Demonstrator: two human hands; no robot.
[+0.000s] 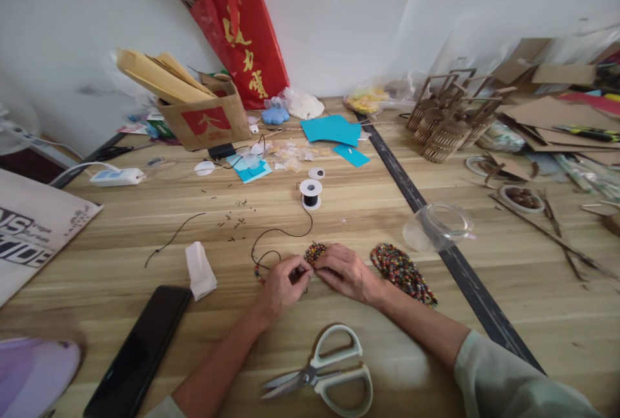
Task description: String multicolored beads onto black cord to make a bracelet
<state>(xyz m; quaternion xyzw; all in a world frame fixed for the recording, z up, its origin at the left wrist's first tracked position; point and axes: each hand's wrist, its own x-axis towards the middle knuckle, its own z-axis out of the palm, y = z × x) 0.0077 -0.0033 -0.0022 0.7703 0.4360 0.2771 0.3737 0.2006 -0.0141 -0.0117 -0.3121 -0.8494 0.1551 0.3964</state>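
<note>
My left hand (pixel 285 282) and my right hand (pixel 349 272) meet at the middle of the table, fingertips pinched close together. A small cluster of multicoloured beads (pixel 314 252) lies just beyond my right fingertips. What sits between the fingers is too small to make out. Black cord (pixel 264 234) curves from a white spool (pixel 310 193) toward my left hand, where a few strung beads (pixel 259 274) show beside it. To the right of my right hand rests a heap of bead strands (pixel 402 272). White-handled scissors (pixel 324 376) lie in front of me, blades slightly apart.
A black phone (pixel 140 350) and folded white paper (pixel 199 269) lie at left. A clear plastic container (pixel 438 225) stands at right, near small bamboo baskets (pixel 443 124). Behind are blue paper pieces (pixel 332 130), a cardboard box (pixel 206 122) and a red bag (pixel 247 37).
</note>
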